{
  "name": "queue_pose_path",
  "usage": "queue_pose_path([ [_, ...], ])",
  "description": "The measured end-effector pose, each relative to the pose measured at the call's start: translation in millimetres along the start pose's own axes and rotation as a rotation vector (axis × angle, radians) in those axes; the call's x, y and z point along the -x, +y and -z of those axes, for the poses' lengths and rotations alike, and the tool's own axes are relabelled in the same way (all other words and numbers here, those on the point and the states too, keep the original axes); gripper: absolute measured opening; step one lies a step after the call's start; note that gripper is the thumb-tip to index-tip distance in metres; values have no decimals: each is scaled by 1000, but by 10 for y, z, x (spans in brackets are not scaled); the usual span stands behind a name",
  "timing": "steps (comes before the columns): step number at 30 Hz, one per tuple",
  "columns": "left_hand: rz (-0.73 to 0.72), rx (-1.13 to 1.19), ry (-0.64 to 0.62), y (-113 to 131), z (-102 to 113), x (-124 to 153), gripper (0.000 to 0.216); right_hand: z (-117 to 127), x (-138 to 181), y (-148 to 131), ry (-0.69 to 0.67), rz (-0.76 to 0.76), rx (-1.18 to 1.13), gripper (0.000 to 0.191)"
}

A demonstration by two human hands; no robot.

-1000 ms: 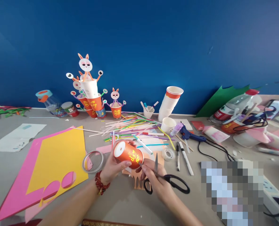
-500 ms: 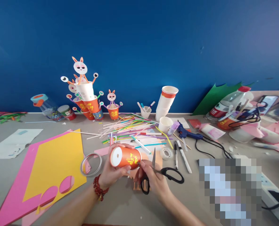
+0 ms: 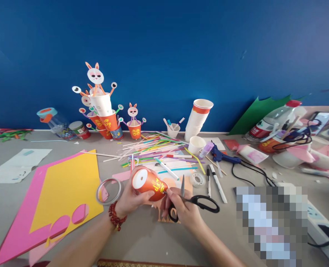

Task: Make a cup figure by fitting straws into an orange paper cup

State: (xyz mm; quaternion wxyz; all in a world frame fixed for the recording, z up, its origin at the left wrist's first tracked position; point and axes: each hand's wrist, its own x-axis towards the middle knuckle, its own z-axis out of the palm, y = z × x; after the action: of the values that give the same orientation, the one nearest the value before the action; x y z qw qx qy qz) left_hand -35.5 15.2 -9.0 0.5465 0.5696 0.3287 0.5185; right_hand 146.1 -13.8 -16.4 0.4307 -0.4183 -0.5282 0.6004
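Observation:
My left hand (image 3: 133,200) is wrapped round an orange-red paper cup (image 3: 152,185) with yellow lettering. The cup lies tipped on its side, its white base with a small dark hole turned up to the left. My right hand (image 3: 185,209) has black-handled scissors (image 3: 182,185) hooked on its fingers, blades pointing up and away from the cup. Its thumb and fingertips pinch the cup near the rim, which is turned away from me. Under the hands lies a cut piece of peach paper (image 3: 167,215).
Yellow card (image 3: 67,185) lies on pink sheets to the left, beside a tape roll (image 3: 109,191). Behind are straws (image 3: 153,146), rabbit-topped cups (image 3: 102,105) and a leaning cup stack (image 3: 198,118). Pens (image 3: 218,183), a glue gun (image 3: 222,156) and its cord lie right.
The cup has tilted a little, its rim end dipping down to the right, and its side looks more squeezed. Both hands keep their hold. The view has shifted slightly.

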Motion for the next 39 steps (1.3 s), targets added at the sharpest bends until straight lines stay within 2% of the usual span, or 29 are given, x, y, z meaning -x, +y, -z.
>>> queue_pose_path([
  [5, 36, 118, -32, -23, -18, 22, 53, -18, 22, -57, -51, -56, -75, 50],
  [13, -86, 110, 0, -23, -81, 52, 49, -36, 8, -32, -111, -190, -253, 48],
  [20, -197, 55, 34, -38, -110, 77, 50, -44, -13, 9, -74, -261, -339, 49],
  [25, -69, 151, -36, -39, -71, 51, 48, -26, -14, -24, -81, -188, -237, 53],
  [30, 58, 225, -90, -73, -1, 39, 48, -13, -10, -13, -76, -198, -157, 53],
  [35, 122, 281, -161, -83, 26, 29, 47, 17, 8, 5, -133, -179, -102, 56],
  [39, 97, 330, -139, -96, 5, 31, 44, 50, 16, -39, -185, -158, -125, 53],
])
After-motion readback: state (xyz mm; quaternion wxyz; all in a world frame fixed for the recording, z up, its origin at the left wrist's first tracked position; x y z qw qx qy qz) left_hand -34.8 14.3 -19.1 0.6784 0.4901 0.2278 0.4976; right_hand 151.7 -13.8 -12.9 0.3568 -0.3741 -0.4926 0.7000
